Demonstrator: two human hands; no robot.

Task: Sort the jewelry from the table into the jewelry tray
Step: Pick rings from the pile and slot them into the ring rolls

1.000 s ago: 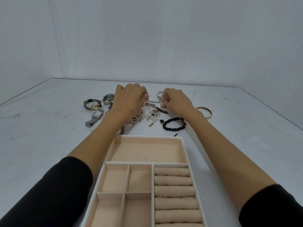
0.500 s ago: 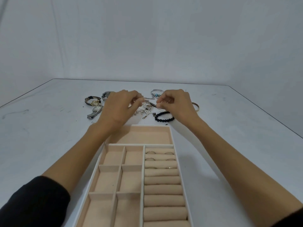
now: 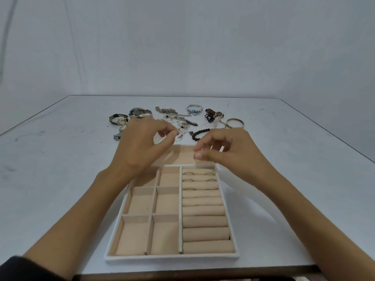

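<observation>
No text, label, brand or number can be read anywhere. The dials of the watches [image 3: 119, 120] (far on the surface [image 3: 60, 159]) are too small and blurred, and the jewelry tray [image 3: 172, 257] carries no writing.

Black, apparently pushed-up sleeve [image 3: 18, 268], bare forearms.

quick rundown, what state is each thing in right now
left hand: fingertips pinched, what it holds unclear
right hand: pinching a small ring above the tray
jewelry tray: open, rings in top ring rolls
black bead bracelet: lying on table
</observation>
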